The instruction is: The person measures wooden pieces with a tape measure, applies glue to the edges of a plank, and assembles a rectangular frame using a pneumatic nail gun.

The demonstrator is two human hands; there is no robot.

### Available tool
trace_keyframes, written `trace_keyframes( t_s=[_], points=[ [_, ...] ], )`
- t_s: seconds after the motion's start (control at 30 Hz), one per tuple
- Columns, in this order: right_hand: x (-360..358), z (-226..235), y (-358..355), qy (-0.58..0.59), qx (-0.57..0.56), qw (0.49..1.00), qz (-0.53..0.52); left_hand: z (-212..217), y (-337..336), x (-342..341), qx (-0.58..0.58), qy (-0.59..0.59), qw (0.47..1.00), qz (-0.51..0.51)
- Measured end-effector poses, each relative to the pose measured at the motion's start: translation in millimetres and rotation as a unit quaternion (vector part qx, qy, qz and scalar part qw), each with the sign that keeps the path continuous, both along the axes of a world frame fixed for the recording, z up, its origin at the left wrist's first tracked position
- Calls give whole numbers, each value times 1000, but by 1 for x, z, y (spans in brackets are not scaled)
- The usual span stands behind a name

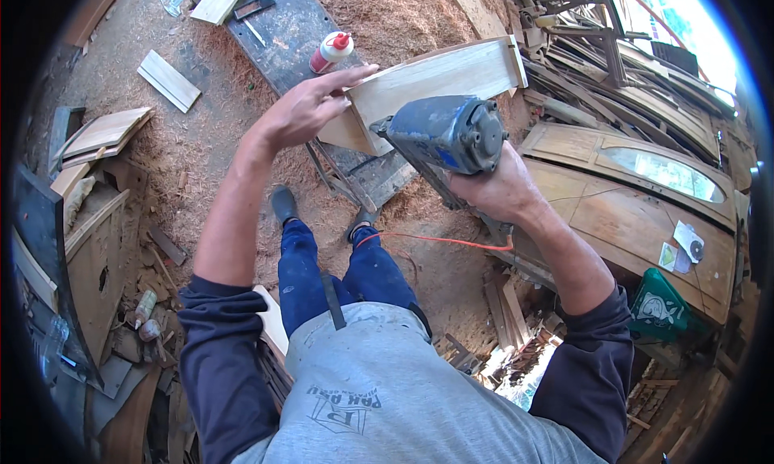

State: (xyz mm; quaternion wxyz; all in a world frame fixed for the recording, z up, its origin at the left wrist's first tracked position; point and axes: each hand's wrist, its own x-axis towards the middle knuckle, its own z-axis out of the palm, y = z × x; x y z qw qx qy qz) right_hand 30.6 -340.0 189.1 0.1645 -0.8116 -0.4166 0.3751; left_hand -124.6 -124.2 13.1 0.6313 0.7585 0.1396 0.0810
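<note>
Shavings and scrap wood litter the workshop floor around a narrow, dusty desk (282,30), and across that desk lies the pale wooden box (439,70), its near left corner toward the person. The right hand (501,186) has its grip closed round the handle of a nail gun (439,129), whose nose sits at or very near that corner. The left hand (300,113) rests with fingers stretched at the box's left end; whether its grip pinches the wood, I cannot tell.

The chief risk, I judge, is those fingers — a nail veering off the grain or through a thin wall could reach them. A light hold might also let the box skid.

Just beyond the box's left end stands a red-and-white bottle (331,51), easily knocked. An orange hose (447,240) runs nearer the person than the box — a possible snag. Right of the box, a panelled door (625,170) and stacked lumber (645,101) would limit swinging it that way.
</note>
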Motion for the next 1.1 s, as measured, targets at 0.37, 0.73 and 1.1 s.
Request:
trace_keyframes(
  t_s=[0.37, 0.73, 1.1],
  points=[
    [-10, 6, 2, 2, 32, 999, -23, 20, 14, 18, 496, -82, 847, -171],
    [-36, -25, -81, -113, 159, 978, -79, 34, 26, 21, 488, -113, 831, -243],
    [-51, -340, -185, -195, -244, 939, -143, 42, 32, 41, 511, -142, 793, -299]
  ],
)
